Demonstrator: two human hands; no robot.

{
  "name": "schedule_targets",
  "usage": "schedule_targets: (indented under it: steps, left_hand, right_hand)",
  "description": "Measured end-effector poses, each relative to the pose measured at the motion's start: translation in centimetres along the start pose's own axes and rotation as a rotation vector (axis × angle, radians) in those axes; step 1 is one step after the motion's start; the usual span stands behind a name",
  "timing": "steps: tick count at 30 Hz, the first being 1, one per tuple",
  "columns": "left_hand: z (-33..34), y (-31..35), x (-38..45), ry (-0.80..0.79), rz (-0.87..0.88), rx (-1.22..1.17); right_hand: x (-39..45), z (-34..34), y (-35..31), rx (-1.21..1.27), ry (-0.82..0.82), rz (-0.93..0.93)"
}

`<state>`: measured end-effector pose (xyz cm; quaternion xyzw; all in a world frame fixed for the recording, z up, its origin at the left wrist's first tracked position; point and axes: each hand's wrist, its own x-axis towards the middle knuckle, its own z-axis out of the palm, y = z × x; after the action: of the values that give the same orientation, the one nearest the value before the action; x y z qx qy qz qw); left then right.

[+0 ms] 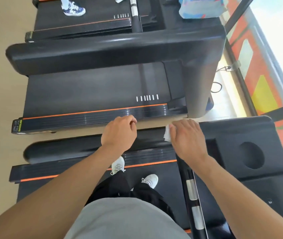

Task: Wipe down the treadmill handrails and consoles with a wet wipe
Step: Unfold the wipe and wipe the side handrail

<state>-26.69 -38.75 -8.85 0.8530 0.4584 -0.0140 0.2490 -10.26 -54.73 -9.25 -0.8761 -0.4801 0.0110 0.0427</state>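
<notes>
I stand on a black treadmill whose left handrail [65, 150] runs across the middle of the head view. My right hand [186, 138] lies on that rail where it meets the console [237, 135], fingers curved over a white wet wipe [167, 134] that sticks out past my fingertips. My left hand [119, 133] hovers over the same rail a little further back, fingers loosely curled with nothing in them. A round cup holder [251, 155] sits in the console to the right of my right hand.
A second treadmill [94, 88] with a wide black handrail [102, 50] stands alongside across a narrow strip of floor. Another person's patterned shoe [74, 9] is on a third treadmill beyond. My white shoes [118, 165] stand on the belt. A window wall [266, 75] lies past the consoles.
</notes>
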Motion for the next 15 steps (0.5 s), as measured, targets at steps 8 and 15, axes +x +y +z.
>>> schedule_targets:
  steps: [8,15]
  left_hand:
    - [0.0,-0.2,3.3,-0.423,-0.103,0.005]
    - [0.7,-1.3,3.9,-0.517,-0.06,-0.081]
  right_hand:
    - [2.3,-1.0,-5.4,0.06,-0.278,-0.235]
    - [8.5,-3.5,4.8,-0.376,-0.971,-0.034]
